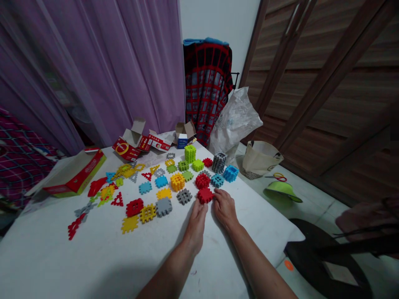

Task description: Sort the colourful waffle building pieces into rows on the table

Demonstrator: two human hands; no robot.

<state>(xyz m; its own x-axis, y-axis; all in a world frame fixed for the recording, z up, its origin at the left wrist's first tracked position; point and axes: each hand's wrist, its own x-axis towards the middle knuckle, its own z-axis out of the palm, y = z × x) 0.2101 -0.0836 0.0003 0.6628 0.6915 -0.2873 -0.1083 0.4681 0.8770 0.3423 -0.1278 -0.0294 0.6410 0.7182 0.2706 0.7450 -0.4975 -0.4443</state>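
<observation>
Between my two hands sits a small stack of red interlocking square tiles [205, 195], resting on the white table. My left hand [197, 218] lies against its near left side, fingers straight and close together. Curled fingers of my right hand [225, 207] press at its right edge. Just beyond it is a red notched cube [202, 180], with a blue-teal block [217, 180] to its right. A dark grey square tile [184, 196] lies left of my left hand, and a yellow block [177, 182] stands behind that tile.
Stacks of green tiles [190, 154], grey tiles [219, 162] and blue tiles [231, 173] stand farther back. Loose tiles spread leftward, including a red one [134, 207]. Opened cartons [137, 143] and a long box [76, 174] line the back. A cloth bag [261, 159] stands right of the table.
</observation>
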